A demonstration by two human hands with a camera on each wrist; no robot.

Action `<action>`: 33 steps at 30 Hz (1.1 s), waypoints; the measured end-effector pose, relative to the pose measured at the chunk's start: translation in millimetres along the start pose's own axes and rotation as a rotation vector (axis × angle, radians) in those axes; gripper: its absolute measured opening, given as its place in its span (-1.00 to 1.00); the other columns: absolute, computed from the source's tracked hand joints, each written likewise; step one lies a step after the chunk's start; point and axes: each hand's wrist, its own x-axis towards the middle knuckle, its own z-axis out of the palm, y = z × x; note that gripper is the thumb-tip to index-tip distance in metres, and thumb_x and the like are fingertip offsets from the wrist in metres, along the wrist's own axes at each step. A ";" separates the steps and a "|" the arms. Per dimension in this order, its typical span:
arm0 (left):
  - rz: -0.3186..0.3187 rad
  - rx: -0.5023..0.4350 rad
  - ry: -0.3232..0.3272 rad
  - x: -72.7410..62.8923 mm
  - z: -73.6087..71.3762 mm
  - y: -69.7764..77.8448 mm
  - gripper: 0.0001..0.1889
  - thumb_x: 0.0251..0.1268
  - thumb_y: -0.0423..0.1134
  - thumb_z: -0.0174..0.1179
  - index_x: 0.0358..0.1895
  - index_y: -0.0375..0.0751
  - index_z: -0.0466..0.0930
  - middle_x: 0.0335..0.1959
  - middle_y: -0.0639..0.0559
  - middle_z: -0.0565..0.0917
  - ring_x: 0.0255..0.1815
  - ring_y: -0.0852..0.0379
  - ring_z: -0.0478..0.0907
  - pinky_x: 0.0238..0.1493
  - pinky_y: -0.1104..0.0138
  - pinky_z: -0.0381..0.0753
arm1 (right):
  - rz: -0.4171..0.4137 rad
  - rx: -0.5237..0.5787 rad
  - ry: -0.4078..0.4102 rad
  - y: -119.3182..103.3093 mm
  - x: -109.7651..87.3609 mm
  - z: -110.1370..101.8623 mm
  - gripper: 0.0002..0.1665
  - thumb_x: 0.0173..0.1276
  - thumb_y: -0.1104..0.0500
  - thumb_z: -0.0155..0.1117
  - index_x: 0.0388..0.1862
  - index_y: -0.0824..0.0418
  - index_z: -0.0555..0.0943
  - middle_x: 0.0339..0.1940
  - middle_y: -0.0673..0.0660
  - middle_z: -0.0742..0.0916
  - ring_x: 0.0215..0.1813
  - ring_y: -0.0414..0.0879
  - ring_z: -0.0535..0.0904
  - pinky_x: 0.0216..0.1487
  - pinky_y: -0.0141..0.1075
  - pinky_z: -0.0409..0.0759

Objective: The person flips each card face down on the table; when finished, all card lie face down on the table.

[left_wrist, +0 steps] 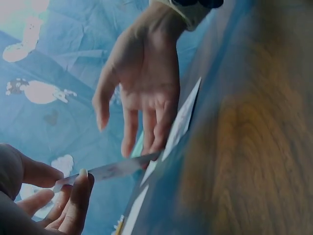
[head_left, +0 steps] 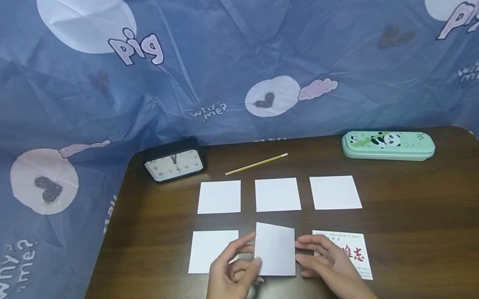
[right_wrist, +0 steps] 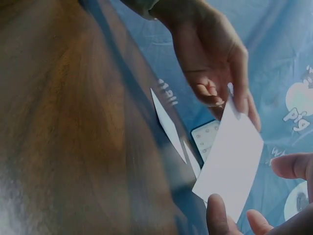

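Observation:
My left hand (head_left: 227, 280) pinches the left edge of a white card (head_left: 275, 251), thumb in front and fingers behind. The card is tilted up off the table, its blank face towards me; faint print shows on its other face in the left wrist view. Close to the card's right edge is my right hand (head_left: 334, 268), its fingers relaxed and spread apart. In the right wrist view, its fingertips (right_wrist: 217, 213) overlap the card's lower end. Partly behind the right hand lies a printed card (head_left: 358, 255) with red characters. Beside the left hand is a blank white card (head_left: 209, 249).
Three blank cards lie in a row behind, one at the middle (head_left: 277, 195). Farther back are a black desk clock (head_left: 173, 163), a yellow pencil (head_left: 257, 164) and a green panda pencil case (head_left: 389, 145). Blue printed cloth (head_left: 219, 61) hangs behind the brown table (head_left: 125, 285).

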 end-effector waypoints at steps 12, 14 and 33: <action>-0.034 0.170 0.098 11.1 -5.6 -10.8 -0.51 0.16 -0.53 0.44 0.21 -0.33 0.67 -0.10 -0.20 0.65 -0.27 0.23 0.69 -0.39 0.58 0.67 | -0.027 -0.007 0.005 2.4 -0.9 -14.1 -0.50 0.44 0.26 0.35 0.31 0.29 0.49 0.32 0.31 0.69 0.18 0.03 0.75 0.00 -0.22 0.82; -0.043 0.211 0.098 12.4 -6.2 -12.2 -0.52 0.17 -0.48 0.47 0.20 -0.36 0.67 -0.10 -0.20 0.65 -0.26 0.23 0.67 -0.35 0.54 0.70 | -0.034 -0.005 -0.006 3.0 -0.7 -15.7 -0.50 0.46 0.27 0.32 0.33 0.30 0.47 0.33 0.34 0.67 0.21 0.07 0.74 0.02 -0.21 0.82; -0.019 0.457 0.020 13.3 -8.0 -23.1 -0.45 0.20 -0.16 0.53 0.25 -0.24 0.63 0.02 -0.18 0.76 -0.27 0.28 0.68 -0.30 0.48 0.70 | 0.009 0.002 -0.058 5.5 4.1 -27.0 -0.45 0.52 0.27 0.24 0.43 0.29 0.37 0.43 0.37 0.61 0.29 0.09 0.70 0.14 -0.19 0.79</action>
